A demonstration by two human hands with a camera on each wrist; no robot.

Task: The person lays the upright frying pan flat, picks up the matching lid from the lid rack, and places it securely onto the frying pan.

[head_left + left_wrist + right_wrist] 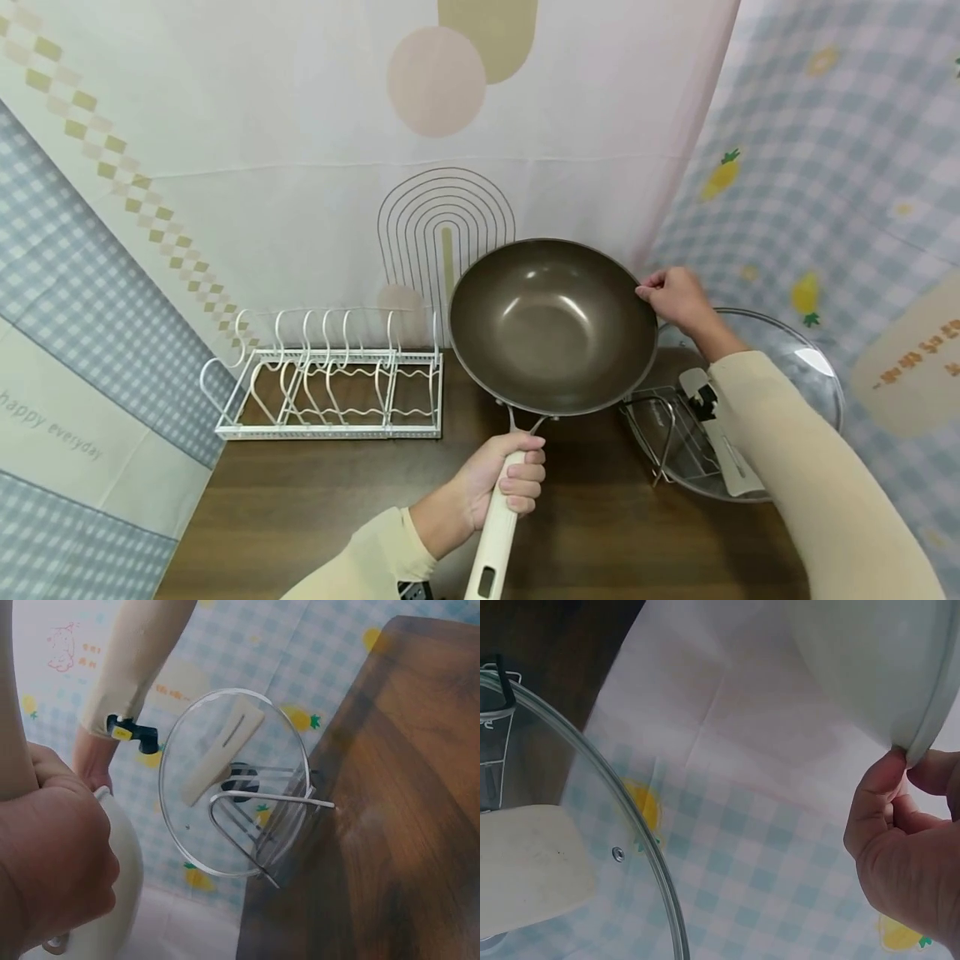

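A deep wok [551,333], brown inside and pale outside, is held up over the table in the head view. My left hand [504,483] grips its long cream handle [495,542] close to the pan. At the wok's right edge my right hand [678,300] pinches the rim between thumb and fingers. The right wrist view shows this pinch, with the fingertips [891,769] on the pale rim. From the left wrist view, the left fist [60,855] is wrapped around the handle, with part of the wok's pale outside [127,877] beyond it.
A white wire rack [337,396] with upright loops stands on the wooden table [360,475] to the left. At the right, a large glass lid [813,367] with a cream handle leans in a metal stand [667,442]. Printed cloths [300,100] hang behind and at the sides.
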